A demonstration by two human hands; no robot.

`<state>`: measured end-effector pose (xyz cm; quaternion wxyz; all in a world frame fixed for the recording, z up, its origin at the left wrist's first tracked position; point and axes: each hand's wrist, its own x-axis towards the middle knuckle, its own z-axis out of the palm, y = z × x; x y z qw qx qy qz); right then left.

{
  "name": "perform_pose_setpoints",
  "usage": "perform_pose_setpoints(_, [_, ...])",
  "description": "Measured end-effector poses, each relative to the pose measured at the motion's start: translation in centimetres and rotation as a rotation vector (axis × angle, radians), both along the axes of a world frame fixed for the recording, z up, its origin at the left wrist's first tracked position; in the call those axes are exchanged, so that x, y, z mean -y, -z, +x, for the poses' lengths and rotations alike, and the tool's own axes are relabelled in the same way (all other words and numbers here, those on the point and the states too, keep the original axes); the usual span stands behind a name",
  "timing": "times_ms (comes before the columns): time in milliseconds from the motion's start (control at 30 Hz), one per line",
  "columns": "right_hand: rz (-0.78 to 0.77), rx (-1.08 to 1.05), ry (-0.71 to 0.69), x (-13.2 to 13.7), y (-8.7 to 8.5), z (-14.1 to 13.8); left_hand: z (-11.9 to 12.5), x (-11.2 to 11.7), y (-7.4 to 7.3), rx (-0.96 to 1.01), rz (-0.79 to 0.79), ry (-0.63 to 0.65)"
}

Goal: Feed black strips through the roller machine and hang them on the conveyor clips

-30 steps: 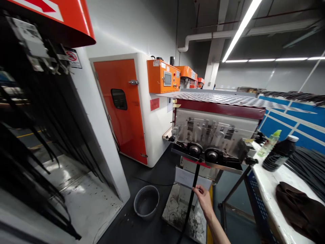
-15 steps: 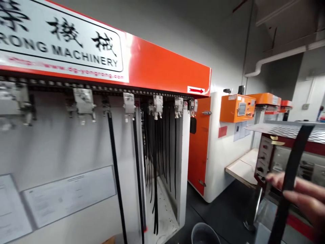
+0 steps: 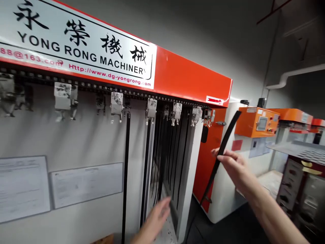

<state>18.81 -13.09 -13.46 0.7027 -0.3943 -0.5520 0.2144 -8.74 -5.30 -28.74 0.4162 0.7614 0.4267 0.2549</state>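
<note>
My right hand [image 3: 235, 166] is raised at mid right and pinches a long black strip [image 3: 223, 145], which slants up toward the orange hood. My left hand [image 3: 154, 220] reaches up from the bottom edge, fingers stretched and slightly blurred, holding nothing, just below the hanging black strips [image 3: 162, 159]. A row of metal clips [image 3: 151, 109] runs on a chain under the orange hood [image 3: 193, 81]; several clips carry strips that hang into the white cabinet's opening.
Two paper sheets [image 3: 86, 183] are fixed to the white panel at left. An orange door [image 3: 207, 169] and an orange control box [image 3: 257, 122] stand to the right, with a dark red machine [image 3: 299, 179] at the far right.
The view has swung left onto the clip conveyor. My right hand has carried the strip up and leftward toward the clips. My left hand has come into view from below.
</note>
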Motion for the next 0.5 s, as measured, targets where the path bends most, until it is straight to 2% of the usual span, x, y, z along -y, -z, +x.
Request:
perform_pose_setpoints(33, [-0.020,-0.002,-0.030,-0.9,0.9,-0.2,0.8,-0.2,-3.2,0.072,0.142,0.008])
perform_pose_setpoints(133, [-0.065,0.028,-0.106,-3.4,3.0,-0.7,3.9,-0.1,-13.8,0.272,0.713,0.024])
perform_pose_setpoints(167, [-0.074,0.045,-0.131,-4.1,3.4,-0.8,5.2,-0.1,-17.2,0.313,0.821,0.018])
perform_pose_setpoints(233, [-0.081,0.074,-0.171,-5.5,4.0,-0.9,8.2,-0.8,-22.9,0.344,0.866,0.022])
perform_pose_setpoints(267, [-0.086,0.085,-0.190,-6.1,4.3,-0.9,9.7,-1.5,-25.1,0.345,0.849,0.007])
perform_pose_setpoints(300, [-0.093,0.090,-0.206,-6.7,4.4,-0.8,11.1,-2.4,-26.9,0.337,0.811,-0.018])
perform_pose_setpoints(367, [-0.118,0.089,-0.243,-7.8,4.8,-0.6,13.6,-4.3,-29.3,0.304,0.685,-0.047])
perform_pose_setpoints(433, [-0.149,0.079,-0.292,-8.7,5.1,-0.4,15.4,-6.0,-30.8,0.289,0.526,-0.047])
perform_pose_setpoints(500, [-0.171,0.070,-0.332,-9.5,5.3,-0.3,16.3,-7.1,-31.6,0.297,0.418,-0.042])
